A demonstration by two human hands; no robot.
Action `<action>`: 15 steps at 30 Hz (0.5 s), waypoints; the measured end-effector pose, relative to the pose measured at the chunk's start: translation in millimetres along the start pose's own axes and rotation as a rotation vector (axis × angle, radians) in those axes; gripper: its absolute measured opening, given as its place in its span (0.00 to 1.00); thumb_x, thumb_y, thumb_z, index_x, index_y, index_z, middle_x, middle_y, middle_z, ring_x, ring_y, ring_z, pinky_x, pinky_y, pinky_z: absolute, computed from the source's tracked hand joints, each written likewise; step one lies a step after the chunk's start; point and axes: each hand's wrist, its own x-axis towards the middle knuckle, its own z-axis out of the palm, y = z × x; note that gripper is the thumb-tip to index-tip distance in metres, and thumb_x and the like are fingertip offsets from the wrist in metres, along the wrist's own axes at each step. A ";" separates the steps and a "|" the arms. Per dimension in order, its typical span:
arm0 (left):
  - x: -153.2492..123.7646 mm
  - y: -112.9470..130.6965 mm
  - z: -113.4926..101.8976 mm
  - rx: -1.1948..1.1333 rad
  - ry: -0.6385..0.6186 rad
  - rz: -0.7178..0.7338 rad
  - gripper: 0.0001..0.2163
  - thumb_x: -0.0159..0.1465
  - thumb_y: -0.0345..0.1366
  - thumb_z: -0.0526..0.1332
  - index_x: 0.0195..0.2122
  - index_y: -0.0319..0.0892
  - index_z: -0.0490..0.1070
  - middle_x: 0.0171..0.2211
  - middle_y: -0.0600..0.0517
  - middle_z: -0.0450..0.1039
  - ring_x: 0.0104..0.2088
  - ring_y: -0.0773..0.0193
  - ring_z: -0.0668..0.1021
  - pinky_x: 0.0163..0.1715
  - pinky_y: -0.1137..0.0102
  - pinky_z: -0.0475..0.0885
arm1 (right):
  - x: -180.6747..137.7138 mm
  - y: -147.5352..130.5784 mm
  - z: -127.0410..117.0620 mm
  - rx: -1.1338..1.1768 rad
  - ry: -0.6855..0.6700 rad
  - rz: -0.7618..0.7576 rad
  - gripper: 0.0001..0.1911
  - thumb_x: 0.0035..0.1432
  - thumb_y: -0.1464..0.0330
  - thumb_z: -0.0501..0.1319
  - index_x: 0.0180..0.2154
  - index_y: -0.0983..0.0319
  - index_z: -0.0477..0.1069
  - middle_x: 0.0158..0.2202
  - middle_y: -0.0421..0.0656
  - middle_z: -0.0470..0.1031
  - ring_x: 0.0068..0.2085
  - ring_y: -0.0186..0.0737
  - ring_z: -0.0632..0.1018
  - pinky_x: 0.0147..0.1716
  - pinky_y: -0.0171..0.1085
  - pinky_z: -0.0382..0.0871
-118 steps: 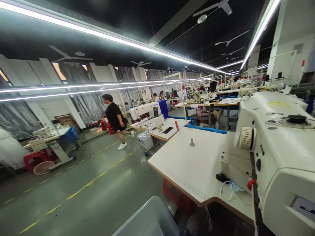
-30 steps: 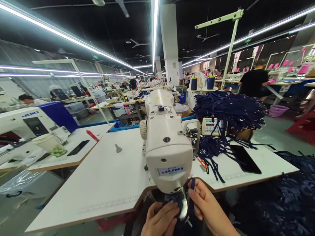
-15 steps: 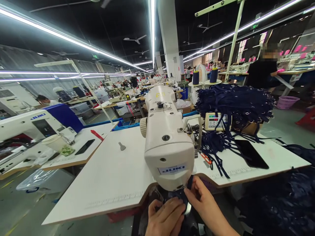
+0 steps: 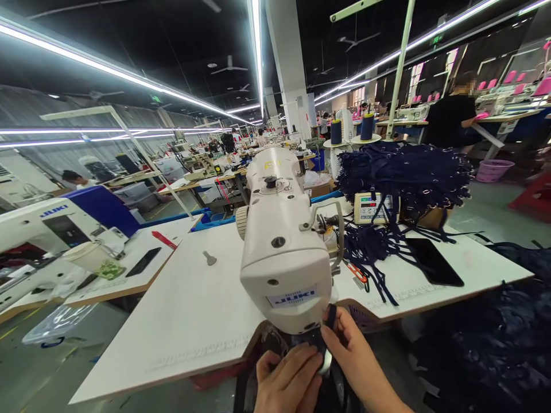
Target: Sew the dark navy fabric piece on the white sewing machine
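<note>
a white juki sewing machine (image 4: 284, 258) stands on the pale work table (image 4: 189, 310); dark navy strap (image 4: 330, 317) sits under its head at the near edge; left hand (image 4: 288, 381) presses it with curled fingers; right hand (image 4: 350, 358) pinches its upright end

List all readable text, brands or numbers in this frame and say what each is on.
"JUKI": label on the head of the near sewing machine.
"JUKI": blue lettering on the sewing machine at left.
Yellow marking atop the near machine, the control panel display, and the green ceiling sign: unreadable.
</note>
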 end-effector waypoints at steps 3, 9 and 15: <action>1.1 0.1 0.0 0.000 0.009 0.017 0.11 0.71 0.36 0.51 0.47 0.50 0.72 0.44 0.56 0.79 0.44 0.68 0.80 0.41 0.67 0.64 | -0.6 0.3 1.2 0.007 0.009 0.005 0.15 0.60 0.54 0.58 0.42 0.57 0.67 0.32 0.38 0.68 0.36 0.40 0.70 0.38 0.35 0.67; 3.9 2.3 0.9 0.033 0.061 0.032 0.11 0.70 0.35 0.52 0.45 0.50 0.73 0.41 0.59 0.80 0.42 0.70 0.80 0.42 0.68 0.62 | -2.2 -3.9 5.6 0.035 0.057 0.001 0.14 0.58 0.54 0.61 0.38 0.57 0.68 0.31 0.38 0.70 0.35 0.40 0.72 0.38 0.35 0.68; 16.8 -12.9 -14.3 0.178 -0.022 0.316 0.10 0.69 0.35 0.54 0.46 0.49 0.74 0.44 0.62 0.79 0.44 0.73 0.79 0.39 0.71 0.65 | 2.1 -10.7 -1.9 0.067 -0.015 -0.011 0.15 0.58 0.53 0.61 0.37 0.58 0.68 0.33 0.39 0.70 0.36 0.41 0.72 0.39 0.36 0.67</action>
